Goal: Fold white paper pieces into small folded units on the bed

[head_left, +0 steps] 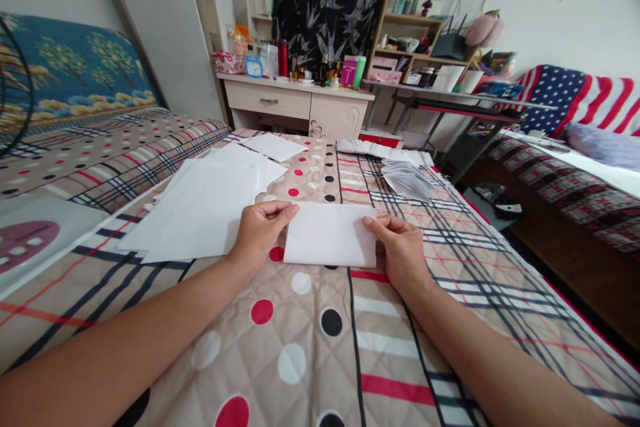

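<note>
A folded white sheet of paper (330, 235) lies on the quilted bedspread (310, 340) in front of me. My left hand (260, 230) pinches its upper left corner with closed fingers. My right hand (400, 250) grips its right edge, thumb on top. To the left, a stack of larger white sheets (200, 210) lies flat, touching my left hand's side.
More white paper (274, 145) lies farther up the bed. A pile of clear plastic sleeves (407, 179) sits at the upper right. A cluttered dresser (300, 97) and a shelf desk (425, 60) stand behind. A second bed (575, 187) runs along the right.
</note>
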A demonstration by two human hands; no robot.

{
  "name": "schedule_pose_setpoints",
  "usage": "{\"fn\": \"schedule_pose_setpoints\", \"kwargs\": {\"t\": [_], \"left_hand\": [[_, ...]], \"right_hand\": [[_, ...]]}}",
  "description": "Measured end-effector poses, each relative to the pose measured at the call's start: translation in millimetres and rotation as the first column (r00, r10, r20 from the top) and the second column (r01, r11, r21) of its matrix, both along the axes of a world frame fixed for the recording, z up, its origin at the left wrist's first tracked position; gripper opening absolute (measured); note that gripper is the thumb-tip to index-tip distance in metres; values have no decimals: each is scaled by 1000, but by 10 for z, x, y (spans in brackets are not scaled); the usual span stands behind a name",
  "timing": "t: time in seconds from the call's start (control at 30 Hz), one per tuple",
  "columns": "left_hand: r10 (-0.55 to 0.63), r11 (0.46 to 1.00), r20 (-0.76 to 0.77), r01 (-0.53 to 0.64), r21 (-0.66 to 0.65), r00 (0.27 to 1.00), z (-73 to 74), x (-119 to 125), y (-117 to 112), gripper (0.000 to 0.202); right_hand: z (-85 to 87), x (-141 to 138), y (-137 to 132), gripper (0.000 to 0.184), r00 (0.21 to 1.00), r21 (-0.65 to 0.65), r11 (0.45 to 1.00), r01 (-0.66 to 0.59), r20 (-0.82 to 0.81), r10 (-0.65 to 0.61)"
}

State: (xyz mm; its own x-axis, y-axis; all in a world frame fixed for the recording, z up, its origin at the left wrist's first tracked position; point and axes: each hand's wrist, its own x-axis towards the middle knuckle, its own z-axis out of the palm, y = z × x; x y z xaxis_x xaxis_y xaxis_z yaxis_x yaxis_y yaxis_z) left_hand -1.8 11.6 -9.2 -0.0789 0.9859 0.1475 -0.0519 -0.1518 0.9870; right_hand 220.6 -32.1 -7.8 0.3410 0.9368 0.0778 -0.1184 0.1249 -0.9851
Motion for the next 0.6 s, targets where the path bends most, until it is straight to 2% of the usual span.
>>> {"fn": "schedule_pose_setpoints", "kwargs": {"t": [0.23, 0.43, 0.6], "left_hand": [[-7, 1000, 25, 7, -4, 1000, -3, 1, -10, 29], [7, 999, -50, -6, 35, 999, 10, 5, -13, 23], [19, 999, -35, -18, 40, 999, 19, 7, -2, 20]], "right_hand": [[46, -29, -7, 36, 998, 11, 1000, 21, -54, -20], [17, -23, 23, 36, 997, 15, 999, 37, -71, -36], [17, -21, 28, 38, 997, 23, 999, 45, -64, -44]]}}
